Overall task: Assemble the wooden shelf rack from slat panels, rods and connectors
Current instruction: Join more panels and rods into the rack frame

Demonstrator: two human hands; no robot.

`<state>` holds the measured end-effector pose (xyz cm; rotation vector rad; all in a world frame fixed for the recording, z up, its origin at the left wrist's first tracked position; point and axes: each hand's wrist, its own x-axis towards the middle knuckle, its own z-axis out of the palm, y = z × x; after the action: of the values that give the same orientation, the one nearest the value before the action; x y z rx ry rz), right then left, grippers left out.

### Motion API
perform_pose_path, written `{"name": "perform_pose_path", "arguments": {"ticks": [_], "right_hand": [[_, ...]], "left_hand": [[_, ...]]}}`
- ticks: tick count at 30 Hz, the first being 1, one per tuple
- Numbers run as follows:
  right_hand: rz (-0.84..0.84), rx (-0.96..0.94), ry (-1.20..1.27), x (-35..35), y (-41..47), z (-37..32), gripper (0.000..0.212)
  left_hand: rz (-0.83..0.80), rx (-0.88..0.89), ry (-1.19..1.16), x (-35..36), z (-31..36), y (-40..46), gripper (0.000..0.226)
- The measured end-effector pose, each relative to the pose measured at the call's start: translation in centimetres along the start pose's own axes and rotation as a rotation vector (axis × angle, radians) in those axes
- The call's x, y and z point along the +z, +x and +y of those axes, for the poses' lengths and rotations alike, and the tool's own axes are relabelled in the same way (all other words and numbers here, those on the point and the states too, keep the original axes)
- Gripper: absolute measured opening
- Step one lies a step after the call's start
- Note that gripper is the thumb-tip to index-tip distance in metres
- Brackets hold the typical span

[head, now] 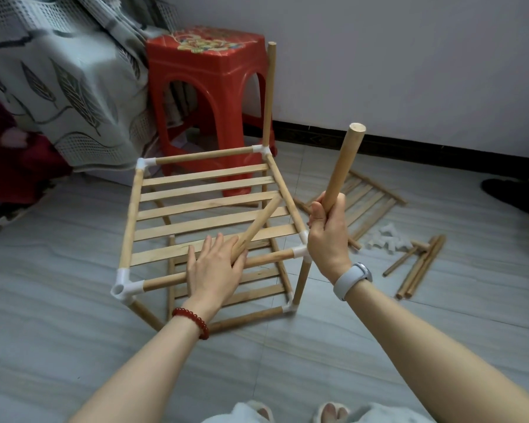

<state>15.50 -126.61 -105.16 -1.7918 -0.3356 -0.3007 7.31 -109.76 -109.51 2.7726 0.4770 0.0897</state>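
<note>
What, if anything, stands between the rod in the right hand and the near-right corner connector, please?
Nothing visible does. The right hand grips the rod just above the near-right connector; the second rod under the left hand lies clear of it.

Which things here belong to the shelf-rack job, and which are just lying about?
Job: right hand gripping a rod; left hand resting on the rack frame; spare slat panel; loose rods; white connectors.

Lying about: red stool; patterned cloth.
</note>
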Motion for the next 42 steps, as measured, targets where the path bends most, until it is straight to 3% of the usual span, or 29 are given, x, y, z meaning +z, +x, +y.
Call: {"name": "perform_pose_path", "arguments": {"ticks": [4, 13, 21, 25, 28, 31, 32, 34, 36, 39, 42], "right_hand": [[0.0, 0.021, 0.008, 0.3, 0.3, 0.5, 0.01], [0.212, 0.141, 0.122, 2.0, 1.5, 0.4, 0.043], [0.121, 0.25, 0.23, 1.2, 1.8, 1.1, 0.031], [-0.033, 0.262, 0.013, 0.0, 1.8, 0.0, 0.02], [-0.251, 0.225, -0.55, -2.3, 1.4, -0.4, 0.02], [-0.593, 0.276, -1.118, -2.9, -0.3, -1.5, 0.028], [-0.67, 0.202, -1.149, -2.2, -1.0, -2.0, 0.029], [-0.76, -0.024, -0.98, -0.1, -2.0, -2.6, 0.026], [-0.875, -0.242, -0.801, 3.0, -2.9, -2.8, 0.026], [-1.093, -0.377, -0.923, 7.4, -4.1, -1.9, 0.043], [-1.101, -0.453, -1.0, 9.3, -4.2, -0.6, 0.033]], "left_hand": [[-0.011, 0.011, 0.021, 0.3, -0.2, 0.1, 0.052], [0.028, 0.045, 0.053, 0.8, -0.4, -0.6, 0.048], [-0.046, 0.021, 0.018, 0.6, -0.4, -0.3, 0.05], [-0.138, 0.043, -0.245, -1.5, -0.6, 0.3, 0.039], [-0.035, -0.029, -0.77, -3.3, -1.5, -0.9, 0.016], [0.114, -0.145, -1.03, -4.2, -3.2, -2.1, 0.029], [0.161, -0.171, -1.065, -4.4, -3.9, -2.3, 0.035], [0.198, -0.195, -1.133, -4.8, -5.0, -2.6, 0.036], [0.197, -0.213, -1.236, -5.3, -5.8, -3.0, 0.022], [0.217, -0.238, -1.291, -6.5, -7.4, -3.9, 0.012], [0.231, -0.218, -1.266, -7.8, -9.1, -4.6, 0.01]]}}
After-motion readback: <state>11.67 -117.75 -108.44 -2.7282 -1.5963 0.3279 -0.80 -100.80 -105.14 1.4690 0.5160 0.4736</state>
